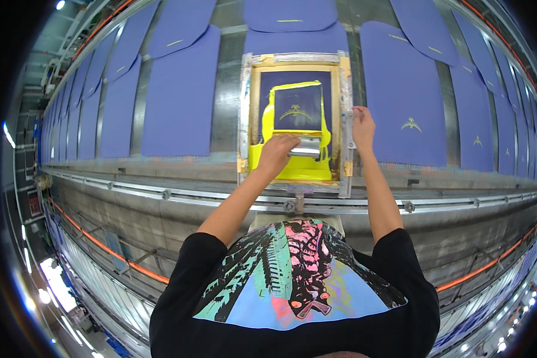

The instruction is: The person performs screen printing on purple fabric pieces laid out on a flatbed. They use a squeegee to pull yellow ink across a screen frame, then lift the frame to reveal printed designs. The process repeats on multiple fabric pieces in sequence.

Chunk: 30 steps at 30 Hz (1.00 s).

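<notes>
Left hand [275, 154]: closed on silver metal squeegee [306, 147], likely for control
Right hand [364, 126]: half-curled at rectangular silver frame [345, 164], grip unclear, perhaps steadying

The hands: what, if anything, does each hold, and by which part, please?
The left hand holds the squeegee by its left end; whether the right hand grips the frame is unclear.

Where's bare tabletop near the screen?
Bare metal tabletop shows between the screen frame and the blue-purple panel to its left, and between that panel's near edge and the rail. Crowded: inside the frame (yellow ink, squeegee, left hand) and its right edge (right hand).
</notes>
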Available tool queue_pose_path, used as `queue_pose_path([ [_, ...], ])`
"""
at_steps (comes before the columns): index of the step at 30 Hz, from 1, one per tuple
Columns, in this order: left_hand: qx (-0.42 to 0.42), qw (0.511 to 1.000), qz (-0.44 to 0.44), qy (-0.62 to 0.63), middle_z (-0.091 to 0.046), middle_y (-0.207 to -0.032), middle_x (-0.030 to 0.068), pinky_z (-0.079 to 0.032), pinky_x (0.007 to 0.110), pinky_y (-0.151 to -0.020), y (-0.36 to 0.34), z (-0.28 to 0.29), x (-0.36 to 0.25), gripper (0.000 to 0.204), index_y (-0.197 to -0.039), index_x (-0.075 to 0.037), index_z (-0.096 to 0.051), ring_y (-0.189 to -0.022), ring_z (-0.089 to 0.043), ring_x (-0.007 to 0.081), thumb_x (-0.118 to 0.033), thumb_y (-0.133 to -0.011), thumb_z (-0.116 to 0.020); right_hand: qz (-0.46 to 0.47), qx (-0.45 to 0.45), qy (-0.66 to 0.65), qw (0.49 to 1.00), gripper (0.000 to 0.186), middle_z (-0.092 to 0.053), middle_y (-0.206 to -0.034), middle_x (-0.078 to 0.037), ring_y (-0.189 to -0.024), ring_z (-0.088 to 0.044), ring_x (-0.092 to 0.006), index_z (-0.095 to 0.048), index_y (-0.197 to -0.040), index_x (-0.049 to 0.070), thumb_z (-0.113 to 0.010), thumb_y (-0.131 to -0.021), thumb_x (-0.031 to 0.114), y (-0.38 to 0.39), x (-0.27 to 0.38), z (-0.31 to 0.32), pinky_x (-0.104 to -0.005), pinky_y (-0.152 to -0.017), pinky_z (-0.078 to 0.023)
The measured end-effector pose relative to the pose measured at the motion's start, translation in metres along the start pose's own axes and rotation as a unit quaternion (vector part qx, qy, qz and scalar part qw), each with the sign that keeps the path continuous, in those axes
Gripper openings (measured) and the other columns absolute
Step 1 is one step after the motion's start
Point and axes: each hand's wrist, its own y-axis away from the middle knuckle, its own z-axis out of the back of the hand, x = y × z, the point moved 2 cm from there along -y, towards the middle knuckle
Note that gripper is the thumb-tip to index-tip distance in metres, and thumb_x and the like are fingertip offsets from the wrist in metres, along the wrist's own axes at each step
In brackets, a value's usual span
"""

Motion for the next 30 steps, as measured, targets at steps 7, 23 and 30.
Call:
queue_pose_path([
  [7,-0.051,0.999,0.004,0.007,-0.072,-0.125,0.0053,-0.051,0.044,-0.1,0.029,0.0,-0.01,0.05,-0.118,-0.012,-0.072,-0.117,-0.064,0.0299,0.003,-0.071,-0.069,-0.006,0.011,-0.041,0.999,0.019,-0.066,-0.077,-0.014,-0.068,-0.06,-0.0218,-0.067,-0.113,0.007,-0.059,-0.104,0.021,0.011,0.05,0.015,-0.038,-0.067,-0.048],
  [23,-0.005,0.995,0.037,-0.095,-0.073,-0.125,0.0006,-0.053,0.039,-0.088,0.021,-0.022,-0.022,0.051,-0.118,-0.016,-0.074,-0.115,-0.067,0.0237,0.003,-0.071,-0.069,-0.03,0.013,-0.106,0.994,0.016,-0.064,-0.077,-0.022,-0.069,-0.064,-0.0402,-0.064,-0.113,0.007,-0.056,-0.104,0.017,0.027,-0.012,-0.001,-0.047,-0.064,-0.047],
  [30,0.034,0.992,0.023,-0.116,-0.07,-0.131,-0.005,-0.047,0.039,-0.098,0.066,-0.015,-0.022,0.058,-0.125,-0.021,-0.07,-0.122,-0.063,0.0224,0.0,-0.071,-0.072,-0.019,-0.012,-0.068,0.997,0.018,-0.068,-0.083,-0.024,-0.079,-0.065,-0.0468,-0.065,-0.112,0.008,-0.056,-0.104,0.021,0.021,-0.022,-0.012,-0.0514,-0.068,-0.048],
])
